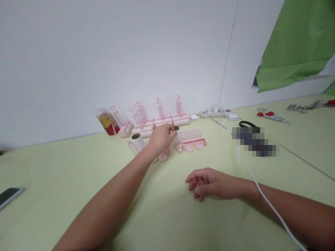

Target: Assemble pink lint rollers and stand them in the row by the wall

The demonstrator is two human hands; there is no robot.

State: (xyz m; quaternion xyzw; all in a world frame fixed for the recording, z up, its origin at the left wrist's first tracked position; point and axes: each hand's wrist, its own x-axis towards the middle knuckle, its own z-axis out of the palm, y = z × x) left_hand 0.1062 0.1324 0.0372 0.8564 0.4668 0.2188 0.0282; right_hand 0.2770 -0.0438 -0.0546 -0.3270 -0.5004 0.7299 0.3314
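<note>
At the far left edge of the pale green table a dark phone is seen. Farther along, by the white wall, a small red and yellow packet is stood up. Next to it, pink racks are lined up along the wall, and pink sticks are stood upright in them. So some parts are already put together. In front of the racks, loose parts are left lying: a white paper roll, round pink wheels and a pale pink cart piece.

The left hand is stretched far out to these pink parts. Its fingertips are pinched close together by a small pink tube with a dark top, just beside the cart piece. Whether the tube is held cannot be told, because the hand hides it.

The right hand is laid on the table, well apart from the pink parts. Its fingers are loosely curled and nothing is held in it. A white cable is draped over the right arm and is run back toward a power strip by the wall. Farther right, red-handled scissors are laid down, and a green sheet is hung above.
</note>
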